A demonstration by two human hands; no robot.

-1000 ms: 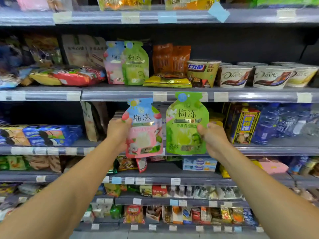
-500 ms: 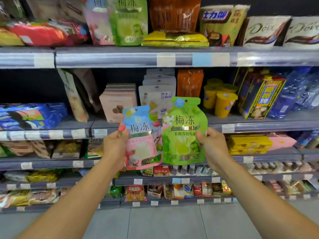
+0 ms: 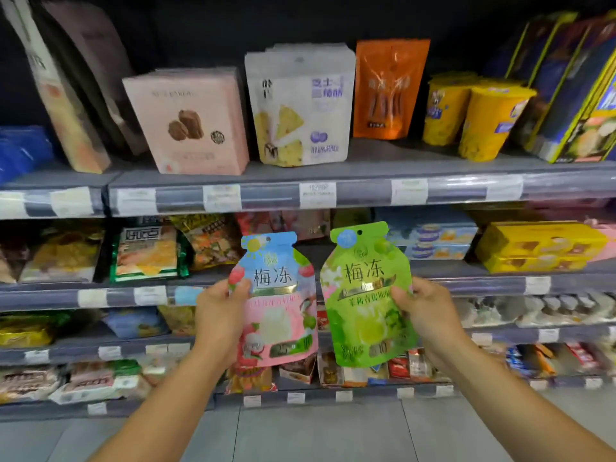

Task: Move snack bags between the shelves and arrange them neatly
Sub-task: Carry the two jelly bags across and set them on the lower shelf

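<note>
My left hand [image 3: 218, 315] grips a pink and blue jelly snack bag [image 3: 278, 315] by its left edge. A green jelly snack bag [image 3: 363, 305] is held by its right edge in my right hand [image 3: 425, 311]. Both bags are upright, side by side and nearly touching, out in front of the lower shelves. Above them runs a grey shelf [image 3: 366, 191] with a pink box [image 3: 190, 121], a white chip bag [image 3: 300, 105] and an orange bag [image 3: 390, 88] standing on it.
Yellow cups [image 3: 473, 118] and dark blue boxes [image 3: 573, 105] stand at the right of that shelf, tall leaning bags [image 3: 66, 95] at its left. Lower shelves hold packed snacks and yellow boxes [image 3: 540, 245]. Grey floor tiles [image 3: 316, 435] lie below.
Both hands have come down with the two bags, from the level of the upper shelf to in front of the lower shelves. The view has tilted down and moved closer.
</note>
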